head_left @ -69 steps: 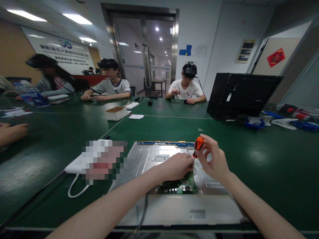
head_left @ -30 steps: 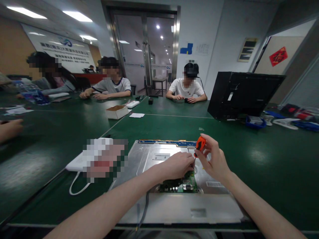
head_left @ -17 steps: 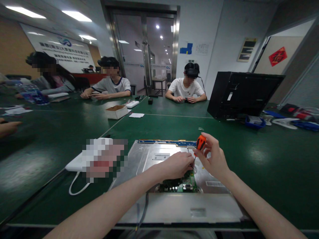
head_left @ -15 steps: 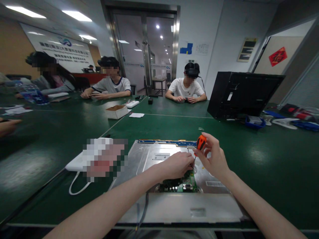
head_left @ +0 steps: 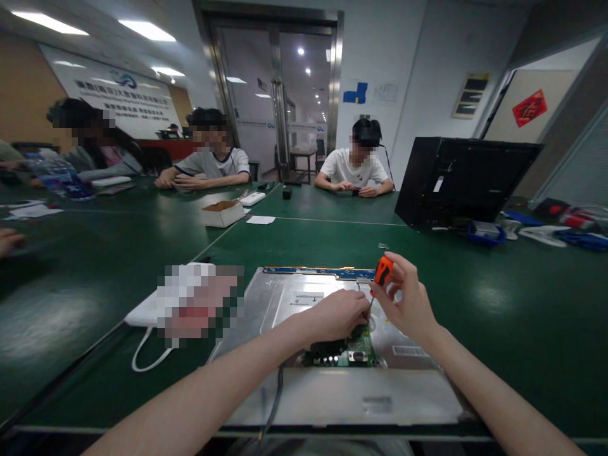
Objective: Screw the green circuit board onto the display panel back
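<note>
In my right hand (head_left: pixel 403 294) is an orange and black screwdriver (head_left: pixel 384 271), its handle pinched between thumb and fingers and tilted, with the shaft pointing down to the left. My left hand (head_left: pixel 339 311) is closed beside the lower end of the shaft; its fingertips are bunched together, and what they grip is hidden. Beneath both hands lies a display panel (head_left: pixel 280 316) with its metal back up. A green circuit board (head_left: pixel 363 345) sits in its middle, partly covered by my left hand. Along the panel's far edge runs a blue circuit strip (head_left: pixel 308 272).
A black monitor housing (head_left: pixel 465 180) stands at the right, near a blue tray (head_left: pixel 485 233). To the left lie a white device (head_left: pixel 145 309) with a cable and a cardboard box (head_left: pixel 222 214). Several people sit across the green table (head_left: pixel 513 316).
The screwdriver handle has turned slightly in my right hand, its black markings showing differently. My left hand stays put. At the left edge, another person's hand has drawn back leftward.
</note>
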The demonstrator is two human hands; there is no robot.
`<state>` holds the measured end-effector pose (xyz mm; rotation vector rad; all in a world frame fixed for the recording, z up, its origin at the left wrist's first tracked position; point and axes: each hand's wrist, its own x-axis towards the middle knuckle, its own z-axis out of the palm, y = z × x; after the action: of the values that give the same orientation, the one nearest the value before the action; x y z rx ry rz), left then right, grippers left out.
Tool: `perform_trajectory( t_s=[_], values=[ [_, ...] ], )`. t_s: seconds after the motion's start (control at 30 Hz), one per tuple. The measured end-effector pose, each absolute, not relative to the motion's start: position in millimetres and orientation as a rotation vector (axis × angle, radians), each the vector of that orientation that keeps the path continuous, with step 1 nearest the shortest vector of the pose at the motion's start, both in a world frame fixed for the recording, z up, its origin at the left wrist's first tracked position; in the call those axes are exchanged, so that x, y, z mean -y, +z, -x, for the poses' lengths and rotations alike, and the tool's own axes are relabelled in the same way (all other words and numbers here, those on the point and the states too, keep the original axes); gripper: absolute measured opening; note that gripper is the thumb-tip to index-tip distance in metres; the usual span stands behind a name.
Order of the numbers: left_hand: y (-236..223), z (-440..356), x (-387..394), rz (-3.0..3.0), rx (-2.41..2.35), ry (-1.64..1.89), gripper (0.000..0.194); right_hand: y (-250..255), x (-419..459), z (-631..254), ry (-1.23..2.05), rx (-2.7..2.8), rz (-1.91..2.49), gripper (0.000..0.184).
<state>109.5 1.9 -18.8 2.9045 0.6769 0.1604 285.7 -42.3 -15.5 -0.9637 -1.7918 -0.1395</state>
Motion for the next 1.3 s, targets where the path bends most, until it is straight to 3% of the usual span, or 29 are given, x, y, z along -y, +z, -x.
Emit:
perform_trajectory(
  t_s=[1.0, 1.2, 1.3],
  values=[
    [-7, -99, -5, -2.763, -0.6, 0.281, 0.011, -16, 44, -289, -0.176, 1.748, 0.89, 0.05],
    [4, -85, -24, -2.7, -0.824, 0.388, 0.007, -15, 44, -289, -0.195, 1.743, 0.892, 0.049],
    [15, -71, -36, -2.688, -0.973, 0.262, 0.006, -14, 44, -290, -0.199, 1.745, 0.881, 0.049]
  ],
)
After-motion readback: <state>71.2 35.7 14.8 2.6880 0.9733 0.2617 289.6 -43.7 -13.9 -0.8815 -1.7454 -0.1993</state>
